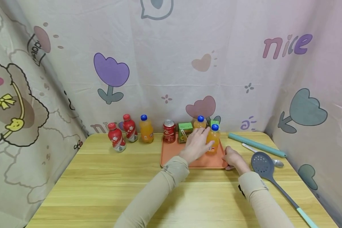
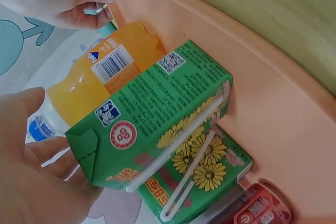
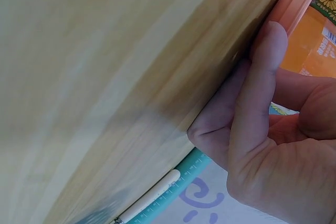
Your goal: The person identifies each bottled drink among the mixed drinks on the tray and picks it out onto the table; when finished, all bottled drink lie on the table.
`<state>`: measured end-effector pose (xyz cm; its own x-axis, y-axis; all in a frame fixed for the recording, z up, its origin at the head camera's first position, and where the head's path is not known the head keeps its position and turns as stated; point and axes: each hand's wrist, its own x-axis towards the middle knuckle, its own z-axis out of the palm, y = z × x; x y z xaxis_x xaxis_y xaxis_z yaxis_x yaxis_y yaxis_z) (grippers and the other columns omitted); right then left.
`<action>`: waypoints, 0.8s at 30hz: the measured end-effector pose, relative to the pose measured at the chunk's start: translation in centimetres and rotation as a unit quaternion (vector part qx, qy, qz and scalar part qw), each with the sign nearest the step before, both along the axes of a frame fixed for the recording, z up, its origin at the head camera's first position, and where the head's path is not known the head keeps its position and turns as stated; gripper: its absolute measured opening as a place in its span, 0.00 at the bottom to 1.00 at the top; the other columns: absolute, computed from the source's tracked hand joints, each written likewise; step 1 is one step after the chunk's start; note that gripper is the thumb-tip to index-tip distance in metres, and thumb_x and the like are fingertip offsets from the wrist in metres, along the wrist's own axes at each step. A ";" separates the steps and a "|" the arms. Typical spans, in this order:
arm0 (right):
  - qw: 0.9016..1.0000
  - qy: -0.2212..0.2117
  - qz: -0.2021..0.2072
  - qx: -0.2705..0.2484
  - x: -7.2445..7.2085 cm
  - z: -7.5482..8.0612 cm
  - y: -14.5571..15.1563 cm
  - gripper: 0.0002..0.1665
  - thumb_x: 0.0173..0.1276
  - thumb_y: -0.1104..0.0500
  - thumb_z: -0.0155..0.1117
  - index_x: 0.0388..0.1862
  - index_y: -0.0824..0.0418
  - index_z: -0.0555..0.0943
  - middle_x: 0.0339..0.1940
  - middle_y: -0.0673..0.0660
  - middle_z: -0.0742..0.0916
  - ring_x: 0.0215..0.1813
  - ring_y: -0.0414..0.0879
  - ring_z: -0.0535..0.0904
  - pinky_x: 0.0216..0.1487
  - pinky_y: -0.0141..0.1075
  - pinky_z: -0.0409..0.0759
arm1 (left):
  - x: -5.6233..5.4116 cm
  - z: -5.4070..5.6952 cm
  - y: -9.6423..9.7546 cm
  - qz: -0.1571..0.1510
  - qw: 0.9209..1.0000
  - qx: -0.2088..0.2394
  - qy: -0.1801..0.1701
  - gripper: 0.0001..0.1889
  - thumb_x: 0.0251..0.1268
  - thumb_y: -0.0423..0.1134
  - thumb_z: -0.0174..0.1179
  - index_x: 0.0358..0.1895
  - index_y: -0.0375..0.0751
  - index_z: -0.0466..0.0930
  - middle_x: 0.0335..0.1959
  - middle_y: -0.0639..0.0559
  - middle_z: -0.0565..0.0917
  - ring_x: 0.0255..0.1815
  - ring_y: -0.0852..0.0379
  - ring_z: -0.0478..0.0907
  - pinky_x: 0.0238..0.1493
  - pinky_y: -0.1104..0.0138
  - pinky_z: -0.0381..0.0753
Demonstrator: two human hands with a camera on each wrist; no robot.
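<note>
Two beige sleeves (image 1: 158, 186) are running past the head view's lower edge, which is also cropping the handle of a dark, perforated skimmer (image 1: 262, 166) that is hiding part of a metal spoon (image 1: 278, 163). Your right hand (image 1: 233, 158) is gripping a smooth orange tray (image 1: 199, 163) by its near right corner, some fingers curling out of sight. Above the tray, your left hand (image 1: 196, 144) is spreading thumb and fingers loosely, clasping nothing; whether it is touching anything, you cannot tell. Inside the tray, a boxy green carton (image 2: 152, 108) is sitting beside a curvy juice bottle (image 2: 73, 95); your left hand is partly blocking a second bottle (image 1: 200, 123) behind. A flower-printed carton (image 1: 188, 128) and a metallic red can (image 1: 169, 131) are standing to the left. Farther left, two red bottles (image 1: 117, 137) are flanking the woodgrain table's back edge, while a wrinkled, tulip-printed curtain (image 1: 159, 63) is closing off the background.
</note>
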<state>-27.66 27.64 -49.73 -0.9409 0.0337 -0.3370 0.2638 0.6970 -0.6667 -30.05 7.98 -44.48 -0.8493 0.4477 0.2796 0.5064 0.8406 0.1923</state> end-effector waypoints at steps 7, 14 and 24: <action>1.000 0.002 -0.003 -0.004 0.3 -0.2 -0.1 0.07 0.81 0.68 0.51 0.48 0.69 0.63 0.34 0.62 0.77 0.26 0.46 0.79 0.28 0.34 0.88 | -0.4 -0.3 1.1 0.018 1.000 -0.009 -0.012 0.40 0.76 0.65 0.57 0.83 0.51 0.60 0.73 0.53 0.79 0.74 0.51 0.76 0.71 0.58 0.82; 1.000 0.007 -0.003 -0.008 0.8 0.0 -0.2 0.06 0.81 0.68 0.50 0.49 0.69 0.63 0.31 0.60 0.77 0.27 0.46 0.79 0.29 0.34 0.87 | -0.5 -0.5 2.0 0.043 0.999 -0.002 -0.025 0.42 0.71 0.67 0.62 0.82 0.55 0.60 0.67 0.56 0.83 0.65 0.55 0.83 0.58 0.61 0.87; 1.000 0.005 -0.004 -0.002 0.3 0.1 -0.2 0.07 0.81 0.68 0.51 0.50 0.69 0.63 0.35 0.63 0.77 0.28 0.47 0.80 0.28 0.35 0.88 | -0.6 -0.8 2.1 0.048 0.998 0.023 0.014 0.38 0.70 0.65 0.64 0.76 0.49 0.69 0.41 0.56 0.90 0.53 0.55 0.86 0.60 0.64 0.85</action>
<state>-27.36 27.44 -49.65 -0.9438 0.0391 -0.3282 0.2625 0.6922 -0.6723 -30.63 10.07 -45.33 -0.8792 0.3506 0.3227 0.4295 0.8763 0.2183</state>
